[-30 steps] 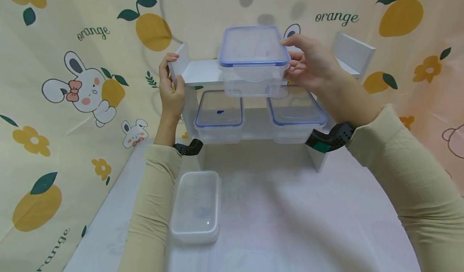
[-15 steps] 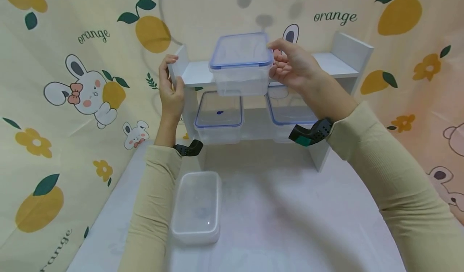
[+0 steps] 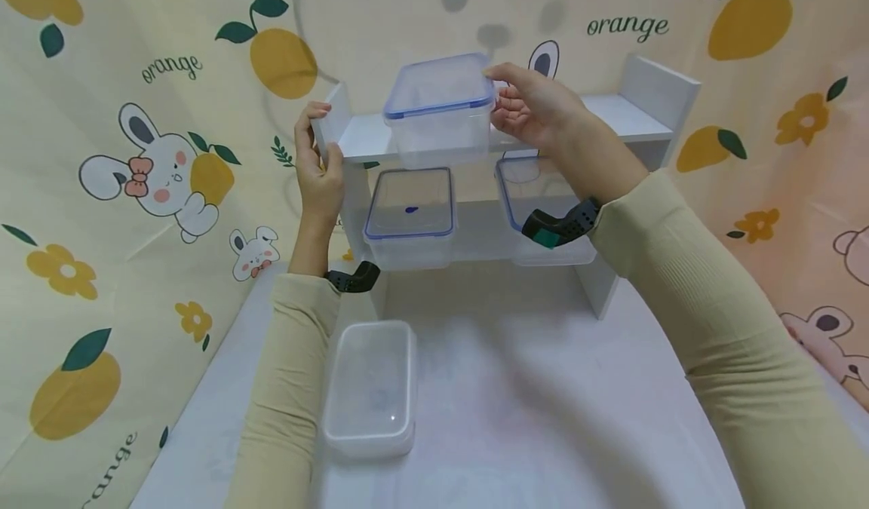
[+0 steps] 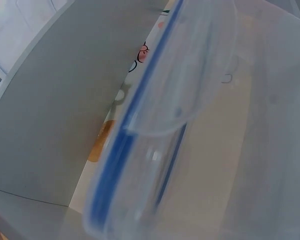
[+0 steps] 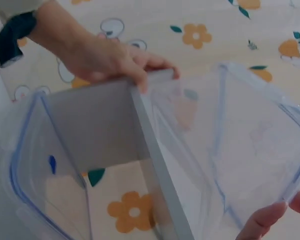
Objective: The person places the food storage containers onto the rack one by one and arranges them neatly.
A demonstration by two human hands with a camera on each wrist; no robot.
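Observation:
In the head view my right hand grips the right side of a clear plastic food container with a blue-edged lid. The container is slightly tilted, over the front edge of the upper board of a white shelf. My left hand holds the shelf's left side panel, its thumb in front. Below, two similar lidded containers stand on the lower board: a left one and a right one, partly hidden by my right forearm. In the right wrist view, right-hand fingertips press the held container's edge.
A frosted-lid plastic container stands on the white table at front left, beside my left sleeve. A fruit-and-rabbit patterned cloth hangs behind and at the sides. The shelf's raised right end panel borders the upper board.
My right hand has moved left with the food container, which now sits nearer the shelf's left end and tilts a little. More of the upper board shows at right. My left hand stays on the panel.

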